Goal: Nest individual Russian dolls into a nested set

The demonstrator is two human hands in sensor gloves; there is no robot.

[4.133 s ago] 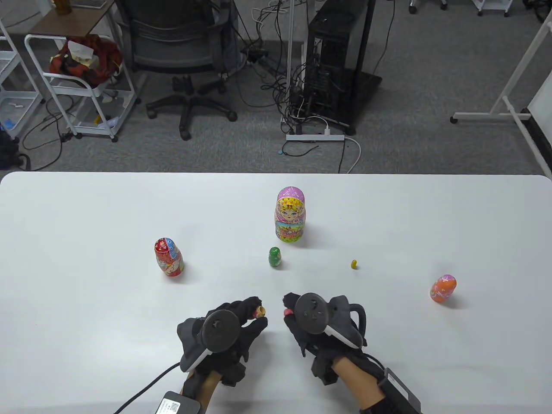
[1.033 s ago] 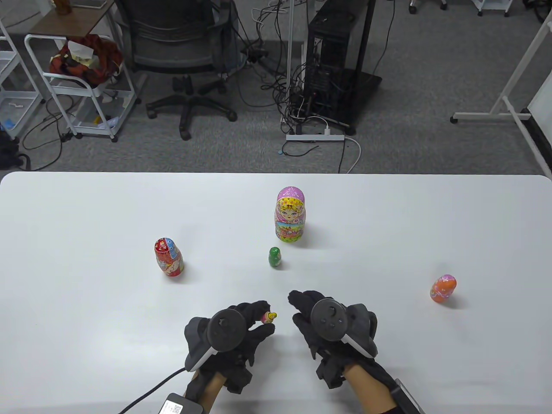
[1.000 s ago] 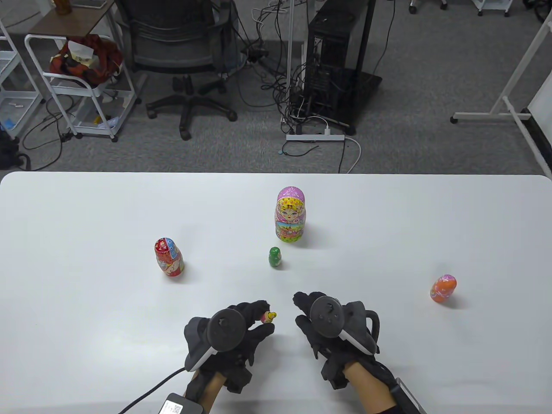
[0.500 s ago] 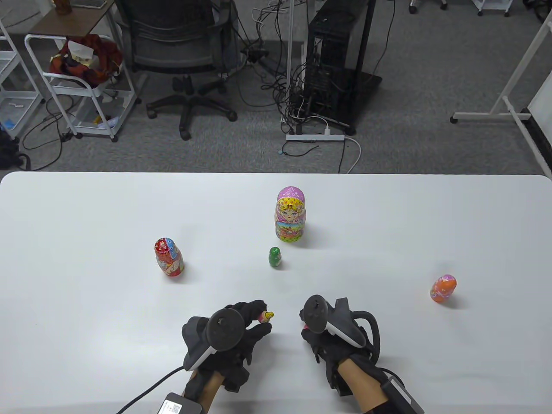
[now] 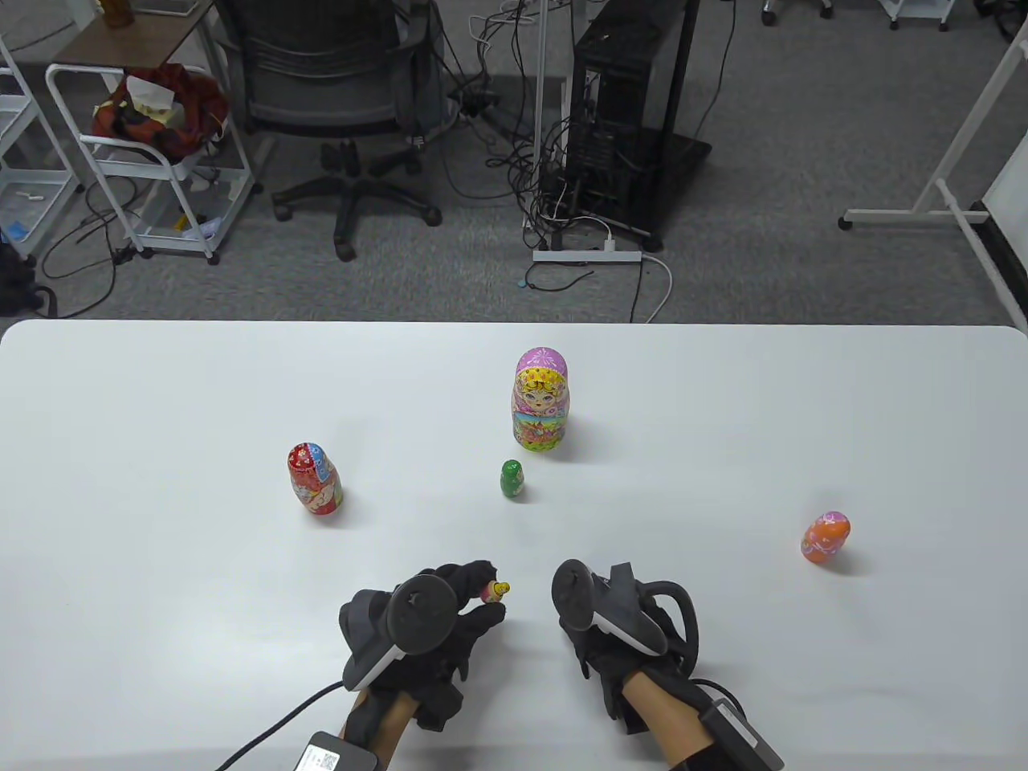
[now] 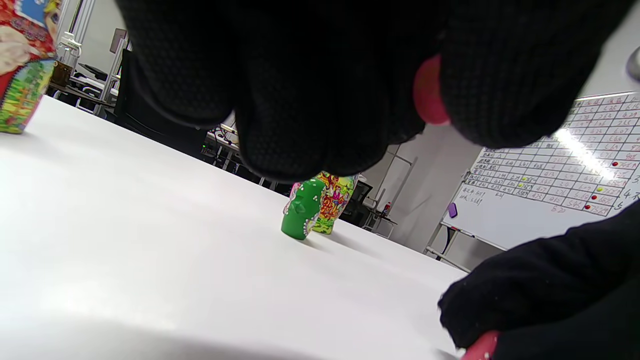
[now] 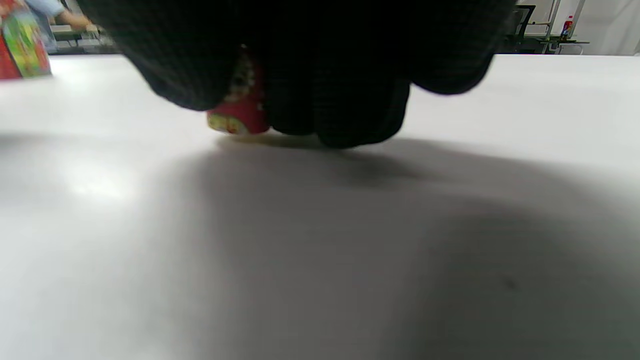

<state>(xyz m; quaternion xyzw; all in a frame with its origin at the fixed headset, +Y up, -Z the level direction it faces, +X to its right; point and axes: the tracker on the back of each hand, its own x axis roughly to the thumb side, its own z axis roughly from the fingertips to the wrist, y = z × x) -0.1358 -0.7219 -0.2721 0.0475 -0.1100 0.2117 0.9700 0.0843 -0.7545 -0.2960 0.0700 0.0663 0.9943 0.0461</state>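
Gap btwn the two hands is what the next move turns on. The left hand (image 5: 422, 622) pinches a tiny pink-red wooden doll piece with a yellow painted tip (image 5: 497, 592) btwn thumb and fingertips, held just above the white table (image 5: 161, 401). Its long axis is tilted, yellow tip pointing away and to the right, i.e. toward the right hand (image 5: 618, 626). The right hand sits just beside it, knuckles up, fingers curled down to the tabletop. The right wrist view shows them closed round a small red painted doll shell (image 7: 239, 107) whose lower edge is at or touching the table. So both hands are closed on small parts: L on the yellow-tipped piece, R on the red shell. I judge these are the two parts to be joined. The shell lies to the right of and lower than the L pinch, so the R hand is the one that must lift, turn the shell's open end toward the yellow tip and line up w/ that tilted axis. Whether the shell's mouth faces down or sideways can't be told. The rest stand well apart beyond the hands: a small green doll (image 5: 512, 479) nearest, a big pink-and-yellow doll (image 5: 540, 399) right behind it, a red-and-blue doll (image 5: 315, 479) off left, an orange doll (image 5: 826, 537) far right.
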